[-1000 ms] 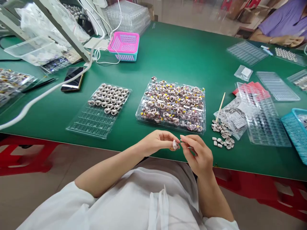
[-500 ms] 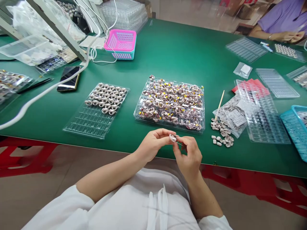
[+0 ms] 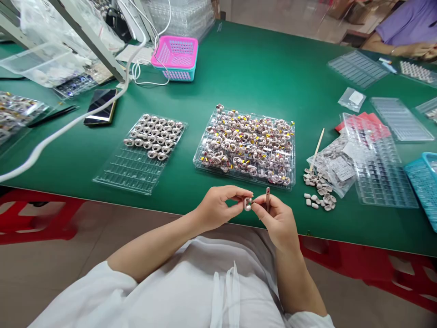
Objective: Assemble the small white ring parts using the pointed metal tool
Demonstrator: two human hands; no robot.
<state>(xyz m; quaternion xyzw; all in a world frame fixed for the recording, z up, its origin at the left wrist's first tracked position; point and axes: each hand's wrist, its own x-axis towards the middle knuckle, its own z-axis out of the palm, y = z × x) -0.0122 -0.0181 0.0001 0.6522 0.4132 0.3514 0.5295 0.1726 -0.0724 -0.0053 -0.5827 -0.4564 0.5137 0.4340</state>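
Observation:
My left hand (image 3: 218,206) pinches a small pale oval part (image 3: 247,204) at the near edge of the green table (image 3: 259,73). My right hand (image 3: 277,217) meets it from the right, fingers closed on a thin dark tool (image 3: 268,200) that stands upright, its tip at the part. Just beyond the hands lies a clear tray (image 3: 246,146) heaped with parts that have coloured wires. To its left a second clear tray (image 3: 143,154) holds neat rows of pale parts in its far half. Loose small pale pieces (image 3: 319,193) lie to the right.
A phone (image 3: 100,106), white cable (image 3: 61,132) and pink basket (image 3: 176,58) sit at the back left. Bags, a wooden stick (image 3: 317,145), clear trays (image 3: 378,168) and a blue basket (image 3: 425,182) crowd the right. Another person's arm (image 3: 392,48) rests at the far right corner.
My hands have stayed together at the table edge. The right hand has turned, and the dark tool now stands upright above its fingers. The view has shifted slightly.

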